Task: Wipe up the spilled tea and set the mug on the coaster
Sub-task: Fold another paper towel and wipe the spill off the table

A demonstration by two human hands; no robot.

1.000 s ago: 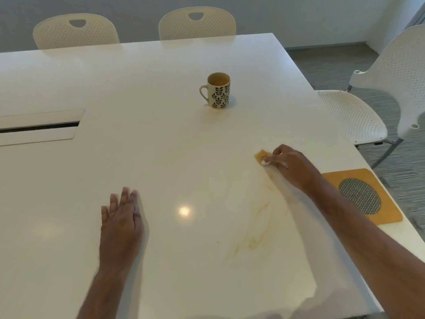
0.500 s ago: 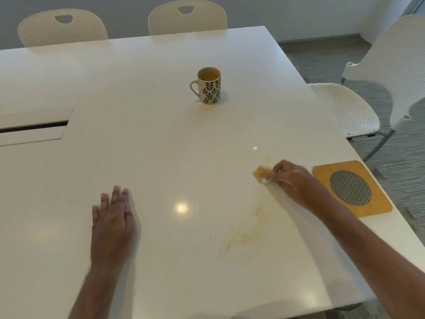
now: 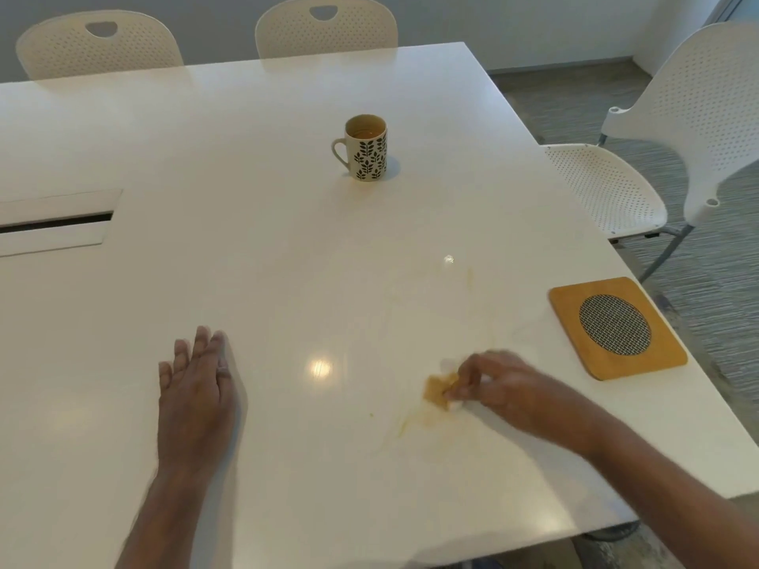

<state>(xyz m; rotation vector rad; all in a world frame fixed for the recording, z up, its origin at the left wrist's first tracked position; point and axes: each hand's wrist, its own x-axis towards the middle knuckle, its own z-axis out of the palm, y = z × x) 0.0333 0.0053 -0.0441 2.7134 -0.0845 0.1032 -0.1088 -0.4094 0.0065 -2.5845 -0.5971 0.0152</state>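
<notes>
A cream mug (image 3: 366,149) with a black leaf pattern stands upright at the middle of the white table (image 3: 254,248), holding tea. My right hand (image 3: 503,386) grips a small tea-stained wad of tissue (image 3: 438,388) and presses it on the table at the yellowish tea smear (image 3: 415,423). Fainter tea marks (image 3: 468,277) lie farther up the table. A wooden coaster (image 3: 616,327) with a round mesh centre lies near the right edge, bare. My left hand (image 3: 195,388) rests flat on the table, fingers straight.
A cable slot (image 3: 55,221) is set into the table at the left. Two white chairs (image 3: 326,26) stand at the far side and another chair (image 3: 673,129) at the right, beside the table's edge.
My right hand has dragged the tissue toward me and to the left, from the far end of the spill down onto the smear. The left hand has stayed flat.
</notes>
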